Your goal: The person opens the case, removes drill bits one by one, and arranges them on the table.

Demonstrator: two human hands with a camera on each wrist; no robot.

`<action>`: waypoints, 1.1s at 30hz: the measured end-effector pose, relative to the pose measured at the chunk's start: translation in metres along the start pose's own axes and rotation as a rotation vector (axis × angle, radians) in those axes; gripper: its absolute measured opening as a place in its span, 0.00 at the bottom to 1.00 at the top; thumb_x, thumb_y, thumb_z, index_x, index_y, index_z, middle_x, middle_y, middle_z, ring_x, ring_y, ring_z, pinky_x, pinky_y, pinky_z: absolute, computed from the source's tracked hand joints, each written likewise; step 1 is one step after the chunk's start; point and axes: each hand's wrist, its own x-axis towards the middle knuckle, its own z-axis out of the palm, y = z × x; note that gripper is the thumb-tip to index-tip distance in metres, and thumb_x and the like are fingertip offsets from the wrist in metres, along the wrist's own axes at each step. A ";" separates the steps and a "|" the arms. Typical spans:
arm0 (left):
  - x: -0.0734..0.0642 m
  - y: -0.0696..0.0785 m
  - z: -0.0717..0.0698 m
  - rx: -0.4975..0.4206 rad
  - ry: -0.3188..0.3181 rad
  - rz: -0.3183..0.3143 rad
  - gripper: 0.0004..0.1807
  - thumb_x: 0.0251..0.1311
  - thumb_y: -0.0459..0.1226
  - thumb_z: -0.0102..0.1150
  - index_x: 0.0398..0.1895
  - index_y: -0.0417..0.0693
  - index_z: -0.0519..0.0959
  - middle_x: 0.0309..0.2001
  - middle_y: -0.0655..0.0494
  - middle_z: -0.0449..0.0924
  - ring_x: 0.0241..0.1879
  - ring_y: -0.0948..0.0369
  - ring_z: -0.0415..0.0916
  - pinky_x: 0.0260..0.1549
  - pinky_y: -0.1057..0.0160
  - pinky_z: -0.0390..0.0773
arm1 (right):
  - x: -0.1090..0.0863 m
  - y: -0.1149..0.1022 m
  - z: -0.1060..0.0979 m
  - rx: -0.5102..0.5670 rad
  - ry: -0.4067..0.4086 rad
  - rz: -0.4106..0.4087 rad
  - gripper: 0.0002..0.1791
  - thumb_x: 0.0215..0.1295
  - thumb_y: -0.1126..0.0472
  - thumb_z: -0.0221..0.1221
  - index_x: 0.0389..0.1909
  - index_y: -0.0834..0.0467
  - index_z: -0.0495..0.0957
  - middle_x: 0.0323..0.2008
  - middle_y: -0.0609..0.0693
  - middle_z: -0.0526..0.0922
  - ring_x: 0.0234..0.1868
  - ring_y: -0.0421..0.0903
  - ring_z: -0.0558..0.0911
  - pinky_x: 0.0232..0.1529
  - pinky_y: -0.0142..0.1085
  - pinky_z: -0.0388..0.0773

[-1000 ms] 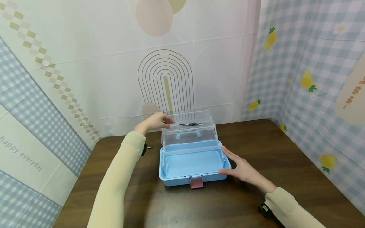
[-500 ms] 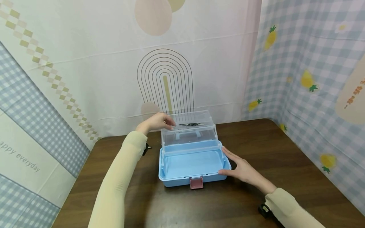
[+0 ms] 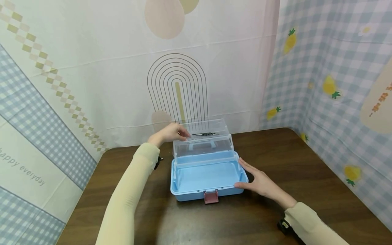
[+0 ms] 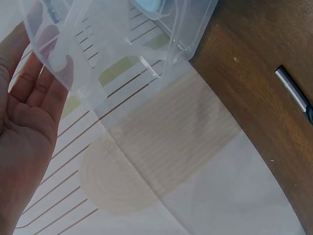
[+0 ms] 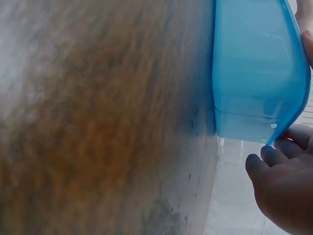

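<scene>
A light-blue plastic toolbox (image 3: 206, 196) stands opened on the table, its mauve latch (image 3: 211, 196) hanging at the front. Clear plastic tiers (image 3: 216, 144), a tray and lid, rise at its back. Several dark, thin bit-like pieces (image 3: 206, 134) lie in the upper clear part. My left hand (image 3: 170, 132) holds the left end of that clear part; the left wrist view has its fingers (image 4: 36, 81) behind the see-through edge. At the right front corner, my right hand (image 3: 259, 182) grips the box rim, thumb in front and fingers along the side.
A short metal shaft with a dark end (image 4: 293, 90) lies on the dark wooden table (image 3: 269, 153), left of the box. Patterned cloth (image 3: 128, 85) hangs directly behind the table, and checked cloth (image 3: 321, 112) borders its right side.
My left hand has shifted slightly right and down along the clear part's end. The right hand and the toolbox stay in place.
</scene>
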 end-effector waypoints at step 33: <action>0.010 0.007 0.017 0.022 0.080 -0.047 0.06 0.67 0.37 0.65 0.40 0.49 0.90 0.39 0.58 0.88 0.39 0.62 0.83 0.42 0.61 0.82 | -0.001 0.000 0.000 0.010 0.001 0.014 0.57 0.57 0.34 0.68 0.81 0.47 0.50 0.80 0.54 0.49 0.76 0.65 0.54 0.65 0.71 0.57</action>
